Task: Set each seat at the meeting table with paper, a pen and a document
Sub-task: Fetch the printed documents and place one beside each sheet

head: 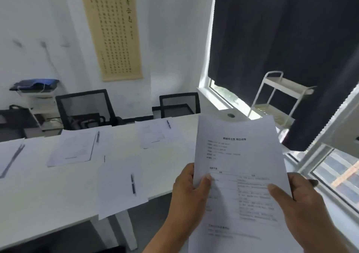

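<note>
Documents (240, 175), thin white printed sheets, are held up in the air near the end of the white table (48, 190). They are pinched by the left hand (189, 192) on one edge and the right hand (303, 204) on the other, thumbs on top. Floppy, smooth sheets could be dropped or bent if the pinch is loosened. One blank paper (118, 186) with a slim dark pen (133, 183) is seen poking over the table edge, so it could be knocked off.

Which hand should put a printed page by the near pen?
Probably the left hand. It pinches the documents on the side nearer the blank paper and pen; the right hand is farther.
</note>
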Demonstrator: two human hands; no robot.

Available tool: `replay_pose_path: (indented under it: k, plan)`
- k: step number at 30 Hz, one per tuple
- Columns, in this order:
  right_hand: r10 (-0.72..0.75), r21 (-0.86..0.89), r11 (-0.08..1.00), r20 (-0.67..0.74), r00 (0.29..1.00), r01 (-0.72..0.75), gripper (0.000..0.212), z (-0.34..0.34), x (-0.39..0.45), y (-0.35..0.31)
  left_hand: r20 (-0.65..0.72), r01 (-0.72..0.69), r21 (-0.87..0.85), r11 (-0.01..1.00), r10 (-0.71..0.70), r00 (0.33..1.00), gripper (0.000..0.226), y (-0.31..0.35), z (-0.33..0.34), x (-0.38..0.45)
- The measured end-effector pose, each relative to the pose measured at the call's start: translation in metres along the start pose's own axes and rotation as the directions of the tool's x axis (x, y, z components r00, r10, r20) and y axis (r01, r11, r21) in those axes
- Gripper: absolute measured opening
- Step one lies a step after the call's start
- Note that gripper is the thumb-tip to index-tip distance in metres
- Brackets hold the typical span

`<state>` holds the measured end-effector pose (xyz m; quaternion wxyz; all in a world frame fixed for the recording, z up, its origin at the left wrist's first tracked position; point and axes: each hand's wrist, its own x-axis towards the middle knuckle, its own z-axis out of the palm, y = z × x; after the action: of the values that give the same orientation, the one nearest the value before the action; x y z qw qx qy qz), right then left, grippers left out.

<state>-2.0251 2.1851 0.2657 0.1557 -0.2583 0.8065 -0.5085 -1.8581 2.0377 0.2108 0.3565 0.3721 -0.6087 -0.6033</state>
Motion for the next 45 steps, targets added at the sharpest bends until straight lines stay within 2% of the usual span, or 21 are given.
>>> replay_pose_path:
  k: [8,15,18,20,23,29,37,45]
  plan:
    - [0.023,-0.068,0.998,0.286,0.958,-0.004,0.011,0.093,0.094,0.025,-0.210,0.141,0.104,0.985,-0.117,0.971,0.009,-0.053,-0.038,0.062]
    - [0.057,-0.121,0.993,0.523,0.851,0.008,0.012,0.166,0.180,0.034,-0.375,0.259,0.155,0.953,-0.186,0.908,0.007,-0.074,-0.050,0.121]
    - [0.048,-0.132,0.990,0.608,0.792,0.041,0.009,0.201,0.208,0.037,-0.451,0.289,0.101,0.952,-0.215,0.866,0.011,-0.084,-0.060,0.140]
    - [0.047,-0.134,0.989,0.660,0.750,0.056,0.008,0.225,0.221,0.044,-0.516,0.329,0.030,0.944,-0.267,0.814,0.012,-0.094,-0.066,0.147]
    - [0.066,-0.135,0.990,0.719,0.692,0.046,0.010,0.253,0.226,0.047,-0.542,0.349,-0.054,0.936,-0.321,0.776,0.014,-0.106,-0.073,0.148]
    - [0.116,-0.162,0.987,0.759,0.640,0.013,0.012,0.317,0.228,0.062,-0.545,0.403,-0.159,0.901,-0.420,0.725,0.015,-0.142,-0.114,0.167]
    - [0.217,-0.197,0.975,0.726,0.653,-0.104,0.009,0.398,0.219,0.099,-0.450,0.467,-0.298,0.833,-0.554,0.701,0.033,-0.209,-0.174,0.197]
    - [0.276,-0.239,0.960,0.729,0.627,-0.145,0.006,0.447,0.210,0.132,-0.441,0.553,-0.307,0.775,-0.630,0.639,0.040,-0.257,-0.206,0.204]
